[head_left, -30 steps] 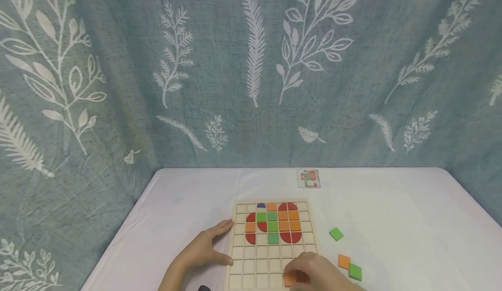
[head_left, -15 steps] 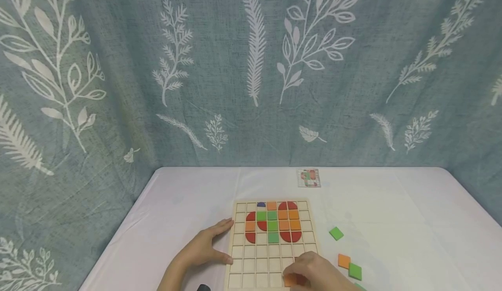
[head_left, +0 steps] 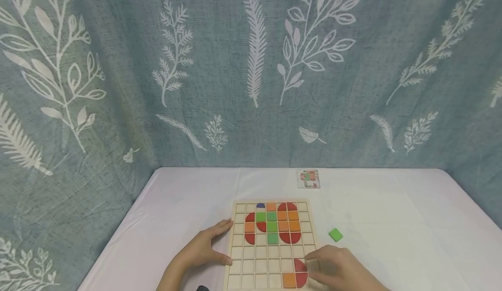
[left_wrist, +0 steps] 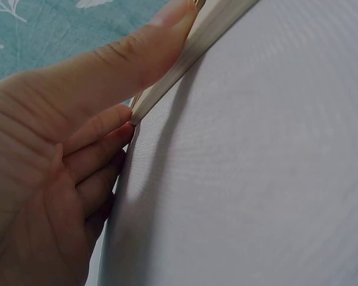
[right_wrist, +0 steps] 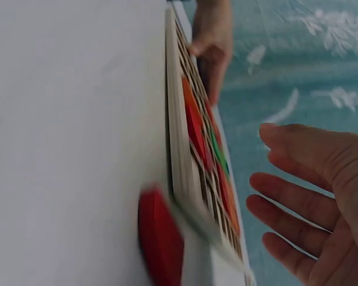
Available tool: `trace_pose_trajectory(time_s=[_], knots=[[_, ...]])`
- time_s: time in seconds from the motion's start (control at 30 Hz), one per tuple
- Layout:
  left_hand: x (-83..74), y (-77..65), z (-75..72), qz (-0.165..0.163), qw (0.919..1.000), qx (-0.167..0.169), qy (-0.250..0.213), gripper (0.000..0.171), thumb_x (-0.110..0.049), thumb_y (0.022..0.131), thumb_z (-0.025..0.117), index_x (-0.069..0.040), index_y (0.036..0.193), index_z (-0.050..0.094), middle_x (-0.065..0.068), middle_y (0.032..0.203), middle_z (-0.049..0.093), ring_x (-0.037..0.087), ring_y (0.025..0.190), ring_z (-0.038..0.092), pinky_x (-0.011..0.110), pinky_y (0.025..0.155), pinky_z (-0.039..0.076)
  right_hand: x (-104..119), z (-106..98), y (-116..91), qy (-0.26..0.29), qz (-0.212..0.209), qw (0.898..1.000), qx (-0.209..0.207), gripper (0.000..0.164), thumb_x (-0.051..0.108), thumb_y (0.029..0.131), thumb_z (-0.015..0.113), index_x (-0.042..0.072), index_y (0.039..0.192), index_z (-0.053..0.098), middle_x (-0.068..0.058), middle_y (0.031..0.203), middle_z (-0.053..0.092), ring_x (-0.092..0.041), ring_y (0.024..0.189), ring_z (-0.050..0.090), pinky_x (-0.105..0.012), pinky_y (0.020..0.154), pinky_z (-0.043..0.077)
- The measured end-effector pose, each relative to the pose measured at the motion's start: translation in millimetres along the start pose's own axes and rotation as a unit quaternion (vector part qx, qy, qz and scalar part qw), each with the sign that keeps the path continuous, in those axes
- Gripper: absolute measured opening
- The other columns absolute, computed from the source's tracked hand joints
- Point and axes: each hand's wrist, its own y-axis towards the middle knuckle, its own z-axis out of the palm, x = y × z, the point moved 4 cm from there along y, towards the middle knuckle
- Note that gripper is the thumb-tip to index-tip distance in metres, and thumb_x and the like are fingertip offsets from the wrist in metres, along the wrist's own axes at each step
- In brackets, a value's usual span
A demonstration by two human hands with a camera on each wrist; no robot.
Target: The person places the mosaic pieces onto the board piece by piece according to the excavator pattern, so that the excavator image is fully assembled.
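A wooden grid board (head_left: 249, 266) lies on the white table, with coloured tiles in its upper cells. In its bottom row sits an orange square tile (head_left: 289, 280), beside two red quarter-round tiles (head_left: 301, 279) stacked one above the other. My right hand (head_left: 333, 265) hovers over the board's lower right edge, fingers loosely extended and nothing between them, as the right wrist view shows too. At the board's left side my left hand (head_left: 201, 249) rests with thumb and fingertips spread along the edge; in the left wrist view the thumb (left_wrist: 131, 56) lies against the rim.
Right of the board lies a green square tile (head_left: 335, 235). A small pattern card (head_left: 308, 179) is at the table's back. In the right wrist view a blurred red piece (right_wrist: 160, 238) lies near the board's side. A leaf-patterned curtain (head_left: 219, 73) hangs behind the table.
My right hand has let go of the orange tile in the bottom row and moved right, uncovering the red tiles and covering the loose tiles at right. My left hand has stayed put.
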Motion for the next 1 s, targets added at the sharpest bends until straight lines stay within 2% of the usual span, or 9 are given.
trace_pose_trajectory(time_s=[0.2, 0.3, 0.37, 0.43, 0.6, 0.7, 0.77, 0.93, 1.0], knots=[[-1.2, -0.3, 0.1, 0.000, 1.0000, 0.001, -0.004, 0.098, -0.036, 0.055, 0.084, -0.007, 0.138, 0.042, 0.013, 0.147, 0.034, 0.040, 0.136, 0.024, 0.058, 0.108, 0.019, -21.7, -23.7, -26.7, -0.049, 0.090, 0.994, -0.044, 0.037, 0.042, 0.081, 0.066, 0.021, 0.112, 0.064, 0.009, 0.106, 0.064, -0.001, 0.090, 0.053, -0.023, 0.076, 0.051], [-1.6, -0.4, 0.1, 0.001, 1.0000, 0.001, -0.004, 0.098, -0.036, 0.055, 0.084, -0.007, 0.138, 0.042, 0.014, 0.147, 0.034, 0.040, 0.135, 0.024, 0.059, 0.108, 0.019, -28.7, -32.4, -38.7, -0.102, 0.101, 0.987, -0.078, 0.040, 0.042, 0.077, 0.070, 0.021, 0.110, 0.064, 0.011, 0.105, 0.065, -0.004, 0.094, 0.058, -0.029, 0.079, 0.053], [-2.0, -0.7, -0.2, 0.002, 1.0000, 0.000, -0.003, 0.098, -0.036, 0.055, 0.084, -0.007, 0.138, 0.042, 0.014, 0.147, 0.034, 0.040, 0.135, 0.024, 0.059, 0.108, 0.019, -34.0, -36.1, -45.2, -0.115, 0.114, 0.983, -0.086, 0.042, 0.041, 0.074, 0.073, 0.020, 0.110, 0.065, 0.009, 0.106, 0.066, -0.007, 0.098, 0.060, -0.033, 0.080, 0.054], [-2.6, -0.9, -0.5, 0.003, 1.0000, 0.000, -0.004, 0.098, -0.036, 0.055, 0.084, -0.006, 0.138, 0.042, 0.014, 0.146, 0.034, 0.040, 0.135, 0.024, 0.059, 0.108, 0.019, -39.9, -38.0, -50.7, -0.104, 0.128, 0.983, -0.079, 0.045, 0.038, 0.073, 0.075, 0.016, 0.110, 0.064, 0.004, 0.107, 0.066, -0.016, 0.101, 0.061, -0.039, 0.079, 0.054], [-2.9, -1.4, -0.8, 0.005, 1.0000, -0.001, -0.003, 0.098, -0.036, 0.055, 0.084, -0.005, 0.138, 0.042, 0.014, 0.146, 0.034, 0.040, 0.135, 0.024, 0.059, 0.108, 0.019, -54.0, -35.7, -59.6, -0.046, 0.186, 0.980, -0.052, 0.050, 0.037, 0.070, 0.077, 0.011, 0.111, 0.063, -0.004, 0.110, 0.065, -0.033, 0.102, 0.059, -0.040, 0.077, 0.053], [-2.3, -1.8, -0.7, 0.006, 1.0000, -0.002, -0.003, 0.098, -0.036, 0.055, 0.084, -0.006, 0.138, 0.042, 0.015, 0.146, 0.034, 0.040, 0.135, 0.025, 0.059, 0.108, 0.019, -59.0, -33.1, -62.7, -0.029, 0.202, 0.978, -0.047, 0.050, 0.035, 0.069, 0.078, 0.011, 0.111, 0.063, -0.004, 0.111, 0.064, -0.034, 0.103, 0.059, -0.041, 0.080, 0.053], [-1.8, -2.1, -0.4, 0.007, 1.0000, -0.001, -0.003, 0.097, -0.036, 0.055, 0.084, -0.005, 0.138, 0.042, 0.015, 0.146, 0.034, 0.041, 0.135, 0.025, 0.058, 0.108, 0.019, -61.2, -32.0, -64.6, -0.029, 0.198, 0.979, -0.040, 0.047, 0.033, 0.070, 0.077, 0.013, 0.110, 0.063, -0.003, 0.111, 0.064, -0.029, 0.102, 0.060, -0.042, 0.080, 0.052], [-0.9, -2.3, 0.6, 0.010, 0.9999, -0.001, -0.006, 0.097, -0.036, 0.055, 0.084, -0.006, 0.138, 0.042, 0.015, 0.146, 0.034, 0.040, 0.135, 0.024, 0.058, 0.108, 0.019, -65.3, -32.1, -67.8, -0.058, 0.157, 0.985, -0.037, 0.039, 0.033, 0.074, 0.074, 0.017, 0.108, 0.064, 0.001, 0.109, 0.065, -0.002, 0.097, 0.059, -0.030, 0.078, 0.053], [-0.6, -2.3, 1.3, 0.009, 0.9999, -0.001, -0.008, 0.097, -0.036, 0.055, 0.084, -0.006, 0.138, 0.042, 0.014, 0.146, 0.034, 0.040, 0.135, 0.024, 0.058, 0.108, 0.019, -67.2, -32.2, -67.8, -0.049, 0.158, 0.985, -0.037, 0.039, 0.033, 0.074, 0.074, 0.017, 0.108, 0.064, 0.001, 0.109, 0.065, 0.001, 0.096, 0.058, -0.031, 0.078, 0.053]])
